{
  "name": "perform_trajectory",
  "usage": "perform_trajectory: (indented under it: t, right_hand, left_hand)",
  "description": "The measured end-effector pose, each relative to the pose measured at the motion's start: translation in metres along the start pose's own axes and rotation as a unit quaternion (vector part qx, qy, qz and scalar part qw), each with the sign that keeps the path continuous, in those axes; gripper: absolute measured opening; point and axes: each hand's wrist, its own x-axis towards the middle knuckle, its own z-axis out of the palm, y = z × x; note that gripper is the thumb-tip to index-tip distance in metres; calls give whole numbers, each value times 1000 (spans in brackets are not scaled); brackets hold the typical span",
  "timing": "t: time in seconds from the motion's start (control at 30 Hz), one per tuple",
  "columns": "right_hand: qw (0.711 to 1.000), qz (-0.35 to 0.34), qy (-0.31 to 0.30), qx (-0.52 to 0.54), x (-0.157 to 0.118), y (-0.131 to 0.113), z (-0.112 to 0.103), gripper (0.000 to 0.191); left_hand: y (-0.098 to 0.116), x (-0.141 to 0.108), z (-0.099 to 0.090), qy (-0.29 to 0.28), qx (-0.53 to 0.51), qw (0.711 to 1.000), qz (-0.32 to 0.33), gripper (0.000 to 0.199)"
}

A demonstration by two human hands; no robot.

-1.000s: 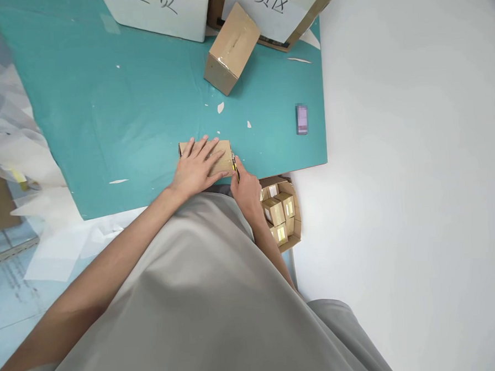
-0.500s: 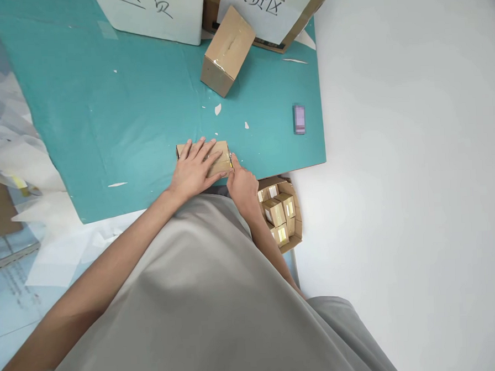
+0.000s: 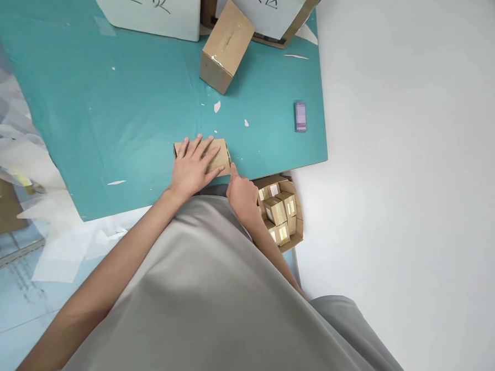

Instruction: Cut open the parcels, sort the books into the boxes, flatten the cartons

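A small cardboard box lies flat near the front edge of the teal tabletop. My left hand rests on its top, palm down with fingers spread. My right hand is at the box's right end, its index finger stretched along the edge and its other fingers curled in. Whatever those curled fingers hold is hidden. Farther back, a larger taped carton sits at an angle.
A white bin and a cardboard box with a handwritten sheet stand at the back. A pixelated purple item lies at right. Below the table edge, an open carton holds several small boxes. Paper sheets lie at left.
My right hand has drawn slightly down toward me along the box's right end. A yellow bit seen by its fingertip before is no longer visible. My left hand stays on the box.
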Motion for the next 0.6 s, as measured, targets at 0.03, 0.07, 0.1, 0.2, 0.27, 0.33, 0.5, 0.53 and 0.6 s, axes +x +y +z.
perform_trajectory:
  t: [0.03,0.07,0.1,0.2,0.27,0.33,0.5,0.53,0.6]
  right_hand:
    - [1000,-1,-4,-3,-4,2,0,62]
    - [1000,-1,-8,-6,-9,4,0,61]
    - [1000,-5,-16,-7,-15,7,-1,61]
    - [999,-27,-15,13,-30,18,-5,59]
    - [998,-29,25,48,-30,29,-5,61]
    - [993,-12,70,93,-17,41,1,63]
    - [945,-53,17,322,63,49,44,45]
    - [929,-57,-2,365,78,44,54,42]
    - [897,-51,-35,437,101,29,71,37]
  left_hand:
    - [1,1,0,0,1,1000,-2,70]
    - [2,1,0,-1,2,1000,-4,69]
    - [3,1,-1,-2,2,1000,-5,68]
    - [1,-3,-5,-1,1,1000,-7,69]
    - [-6,-11,-12,-2,2,1000,-12,71]
    - [-18,-27,-23,0,2,1000,-28,73]
    - [-53,-81,-60,32,25,994,-105,72]
    - [-58,-92,-66,40,30,991,-121,71]
    - [-63,-108,-75,59,31,986,-150,70]
